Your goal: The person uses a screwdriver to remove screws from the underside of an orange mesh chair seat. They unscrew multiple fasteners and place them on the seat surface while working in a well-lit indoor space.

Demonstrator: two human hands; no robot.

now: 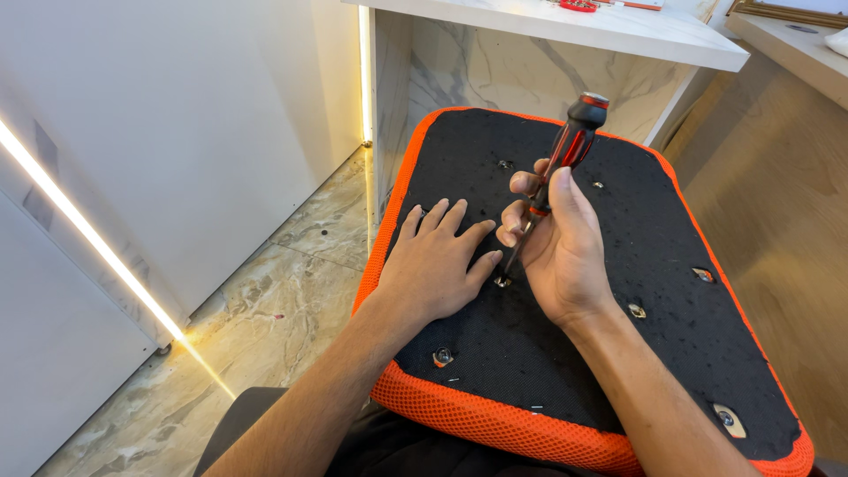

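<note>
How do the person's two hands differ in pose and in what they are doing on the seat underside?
The left hand lies flat, fingers spread, palm pressed on the black seat underside; the right hand is curled in a grip. The left hand holds nothing; the right hand holds a red-and-black screwdriver, tilted, tip down at a screw hole. Both work close together near the middle of the orange-edged panel.

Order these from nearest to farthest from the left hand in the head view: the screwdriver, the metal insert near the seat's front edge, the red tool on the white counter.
1. Screwdriver, just right of the left hand.
2. Metal insert, below the wrist.
3. Red tool, far up on the counter.
</note>
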